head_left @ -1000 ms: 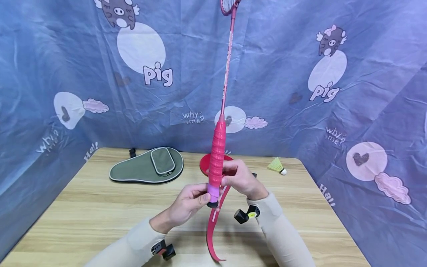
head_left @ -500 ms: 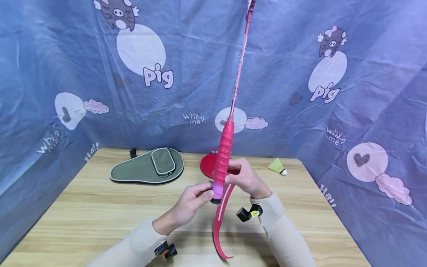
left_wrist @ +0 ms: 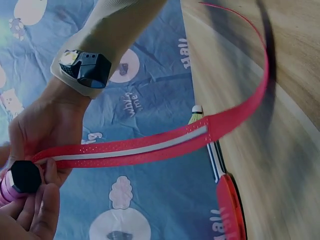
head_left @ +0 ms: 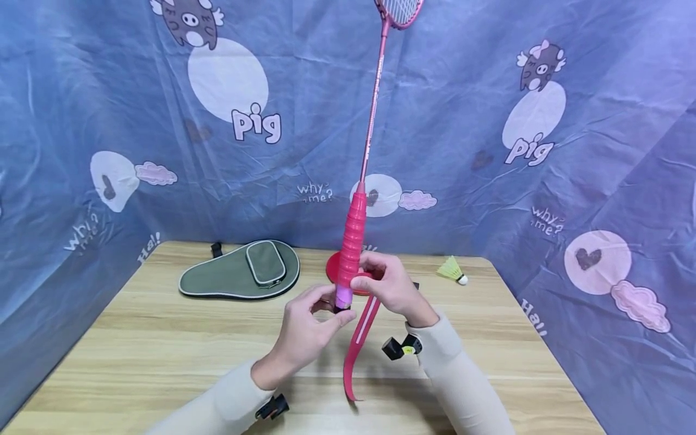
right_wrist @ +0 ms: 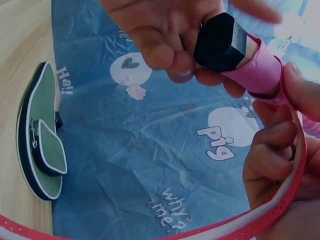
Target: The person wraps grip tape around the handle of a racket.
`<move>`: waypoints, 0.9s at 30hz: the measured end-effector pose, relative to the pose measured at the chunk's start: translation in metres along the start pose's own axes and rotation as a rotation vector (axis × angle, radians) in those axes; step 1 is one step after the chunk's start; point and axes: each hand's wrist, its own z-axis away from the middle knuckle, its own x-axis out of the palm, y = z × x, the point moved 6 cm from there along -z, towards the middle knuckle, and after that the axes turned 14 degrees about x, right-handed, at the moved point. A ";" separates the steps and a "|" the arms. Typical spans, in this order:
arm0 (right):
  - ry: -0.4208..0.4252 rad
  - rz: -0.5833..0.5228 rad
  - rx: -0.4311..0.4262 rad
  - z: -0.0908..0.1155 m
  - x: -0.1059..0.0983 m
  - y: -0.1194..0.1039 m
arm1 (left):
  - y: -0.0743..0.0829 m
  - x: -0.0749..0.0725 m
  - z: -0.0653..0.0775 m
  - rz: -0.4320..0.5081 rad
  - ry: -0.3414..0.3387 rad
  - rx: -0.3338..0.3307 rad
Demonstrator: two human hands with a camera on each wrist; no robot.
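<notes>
A pink badminton racket (head_left: 353,232) stands nearly upright between the hands in the head view, its head cut off by the top edge. Red grip tape wraps its handle in ridges, and the loose tail of grip tape (head_left: 359,338) hangs down, curling near the table. The left hand (head_left: 304,326) has its fingers curled under the black butt cap (right_wrist: 220,42), while its thumb is apart from the cap. With thumb and fingers, the right hand (head_left: 394,287) pinches the tape against the lower handle. Purple-pink wrap (right_wrist: 260,72) shows just above the cap.
On the wooden table (head_left: 217,350) lie a green paddle case (head_left: 217,278) at the back left and a yellow shuttlecock (head_left: 450,270) at the back right. A red table tennis paddle (head_left: 333,266) lies partly hidden behind the handle. Blue printed cloth (head_left: 321,121) hangs behind.
The racket has swung right, then back left, and turned so its strung face shows. The left thumb has come off the butt end. The tape's tail end hangs higher.
</notes>
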 end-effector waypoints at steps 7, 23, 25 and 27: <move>0.015 0.036 0.042 -0.001 -0.001 0.002 | -0.005 -0.002 0.000 0.037 0.032 -0.082; -0.096 -0.072 0.065 -0.002 -0.005 0.002 | -0.004 0.004 -0.001 0.399 -0.079 -0.171; -0.104 -0.078 0.052 -0.001 -0.005 0.001 | -0.003 0.005 -0.001 0.432 -0.096 -0.171; -0.105 -0.083 0.044 0.000 -0.006 0.000 | -0.003 0.006 -0.001 0.463 -0.109 -0.175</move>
